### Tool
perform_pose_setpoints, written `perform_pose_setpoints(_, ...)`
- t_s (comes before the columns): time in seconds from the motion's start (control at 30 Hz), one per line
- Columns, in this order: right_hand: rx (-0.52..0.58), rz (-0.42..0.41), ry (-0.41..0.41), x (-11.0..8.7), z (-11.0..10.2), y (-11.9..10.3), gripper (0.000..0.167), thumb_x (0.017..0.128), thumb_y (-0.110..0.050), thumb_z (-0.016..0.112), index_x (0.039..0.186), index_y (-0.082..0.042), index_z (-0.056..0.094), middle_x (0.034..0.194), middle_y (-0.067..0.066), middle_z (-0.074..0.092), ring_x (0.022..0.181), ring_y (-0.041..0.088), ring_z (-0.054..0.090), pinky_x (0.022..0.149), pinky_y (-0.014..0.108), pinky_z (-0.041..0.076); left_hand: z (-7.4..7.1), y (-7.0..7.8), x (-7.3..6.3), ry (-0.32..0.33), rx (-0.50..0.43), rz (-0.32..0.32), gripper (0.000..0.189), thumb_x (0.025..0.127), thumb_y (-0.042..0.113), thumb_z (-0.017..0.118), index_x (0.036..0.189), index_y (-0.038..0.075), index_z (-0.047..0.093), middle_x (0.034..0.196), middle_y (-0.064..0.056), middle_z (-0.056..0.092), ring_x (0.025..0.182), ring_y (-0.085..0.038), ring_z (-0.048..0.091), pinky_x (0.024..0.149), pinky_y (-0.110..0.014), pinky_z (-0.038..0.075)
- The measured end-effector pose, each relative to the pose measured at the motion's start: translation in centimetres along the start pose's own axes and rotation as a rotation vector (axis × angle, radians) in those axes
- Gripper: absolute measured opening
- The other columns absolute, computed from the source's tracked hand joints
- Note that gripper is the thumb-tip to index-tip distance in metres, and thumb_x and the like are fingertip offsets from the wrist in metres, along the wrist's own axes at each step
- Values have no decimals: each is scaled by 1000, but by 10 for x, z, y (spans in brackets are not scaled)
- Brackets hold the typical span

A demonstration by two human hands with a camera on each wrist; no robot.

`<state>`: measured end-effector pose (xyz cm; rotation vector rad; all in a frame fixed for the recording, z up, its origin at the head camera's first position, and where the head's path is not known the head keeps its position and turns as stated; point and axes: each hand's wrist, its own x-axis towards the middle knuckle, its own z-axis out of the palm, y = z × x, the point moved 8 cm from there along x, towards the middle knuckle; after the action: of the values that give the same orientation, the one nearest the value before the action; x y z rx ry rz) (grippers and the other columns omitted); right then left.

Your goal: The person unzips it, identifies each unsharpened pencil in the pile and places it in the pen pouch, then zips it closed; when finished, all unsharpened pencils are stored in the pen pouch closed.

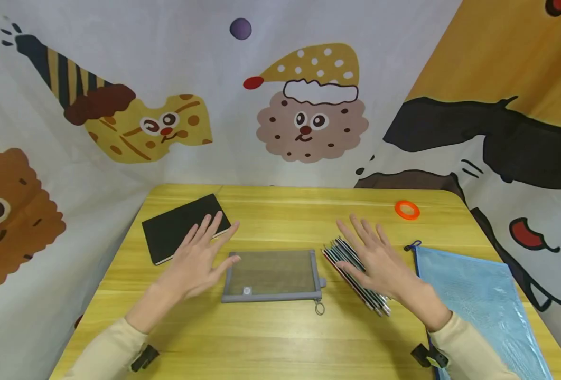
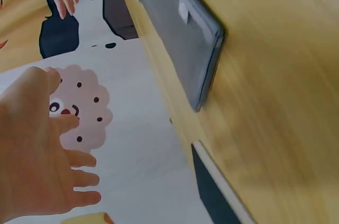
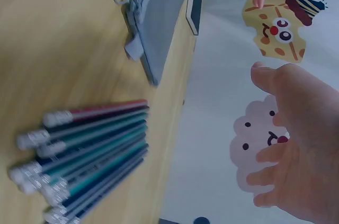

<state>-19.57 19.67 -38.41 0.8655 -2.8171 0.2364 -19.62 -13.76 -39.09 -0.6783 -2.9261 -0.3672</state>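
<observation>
Grey mesh pouch (image 1: 276, 272) is laid on bench (image 1: 261, 343) between left grip (image 1: 198, 258), raised near black notebook (image 1: 176, 227), and right grip (image 1: 380, 261), raised near pencils (image 1: 363, 294); fingers of both are spread apart, clear of pouch.

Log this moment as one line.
left hand: open, empty | right hand: open, empty | grey rectangular mesh pouch: on yellow wood-grain table | slim multicoloured pencils: beside pouch

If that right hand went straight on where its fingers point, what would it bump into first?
Probably the cartoon-print cloth backdrop: beyond the eraser-tipped pencils lying below the right hand, nothing seems to stand in line. Depth is unclear, though, so it might graze the wood-grain tabletop first.
</observation>
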Motion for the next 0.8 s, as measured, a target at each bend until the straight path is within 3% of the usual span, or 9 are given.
perform_pose_setpoints(0.17, 13, 13, 4, -6, 10, -2, 86, 95, -45, 67, 162, -16, 23, 165, 25, 23, 147, 52, 30, 117, 75, 26, 12, 1, -3, -12, 0, -4, 73, 101, 61, 45, 163, 35, 15, 170, -17, 10, 156, -43, 12, 127, -65, 18)
perform_pose_setpoints(0.47, 50, 24, -8, -17, 33, -4, 83, 97, -43, 65, 163, -22, 19, 165, 23, 25, 147, 50, 33, 118, 74, 27, 31, 12, -7, -19, -45, -4, 72, 102, 58, 46, 163, 30, 20, 169, -19, 10, 155, -44, 13, 127, -64, 18)
perform_pose_setpoints(0.63, 69, -24, 56, -20, 41, -9, 79, 95, -36, 69, 160, -12, 30, 161, 26, 33, 141, 49, 41, 115, 70, 37, 45, 26, -5, -20, -79, 16, 70, 102, 59, 44, 162, 26, 25, 168, -21, 15, 154, -43, 19, 124, -64, 27)
perform_pose_setpoints(0.8, 72, -96, 158, -20, 43, -16, 79, 87, -26, 79, 153, -4, 42, 152, 28, 45, 133, 47, 53, 104, 63, 52, 55, 41, 0, 5, -110, 42, 68, 102, 57, 46, 159, 21, 34, 166, -21, 23, 149, -44, 32, 121, -63, 35)
